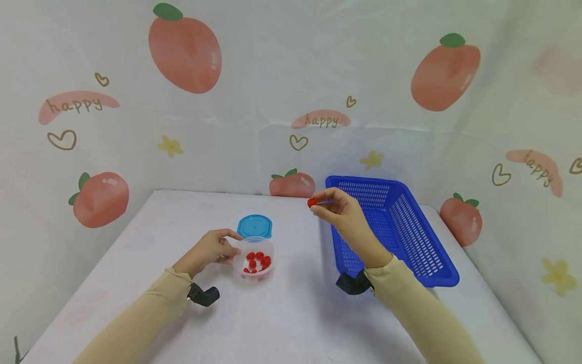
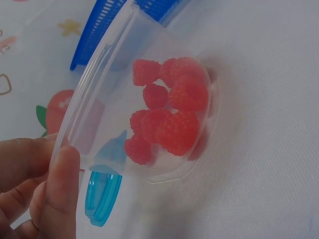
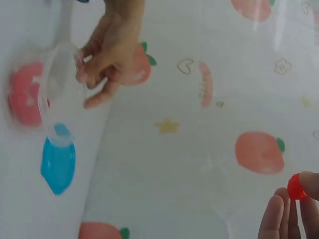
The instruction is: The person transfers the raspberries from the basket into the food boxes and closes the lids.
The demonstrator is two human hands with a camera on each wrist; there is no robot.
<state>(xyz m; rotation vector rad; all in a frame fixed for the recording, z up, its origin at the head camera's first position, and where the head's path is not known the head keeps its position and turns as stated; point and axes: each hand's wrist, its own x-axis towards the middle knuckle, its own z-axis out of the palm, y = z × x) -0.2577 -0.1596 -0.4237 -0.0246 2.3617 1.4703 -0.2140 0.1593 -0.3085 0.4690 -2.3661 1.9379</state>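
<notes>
One raspberry [image 1: 311, 202] is out of the clear bowl [image 1: 260, 245], pinched by the right hand [image 1: 341, 215] near the blue basket [image 1: 411, 227]. The left hand [image 1: 213, 248] grips the bowl's rim; the lid [image 1: 254, 225] is off, and several berries [image 2: 187, 94] remain inside, suggesting removal is only partly done.

A white table [image 1: 291, 323] is standing before a pale backdrop [image 1: 282, 50]. Just above the table's far edge, a printed red fruit [image 1: 292, 185] is showing; higher over that edge, a pink "happy" banner [image 1: 321, 120] and a yellow flower [image 1: 372, 160] are appearing. Left of the table, a leafy fruit print [image 1: 101, 199] is showing; right of it, a curved banner [image 1: 534, 163] is bending downward.
</notes>
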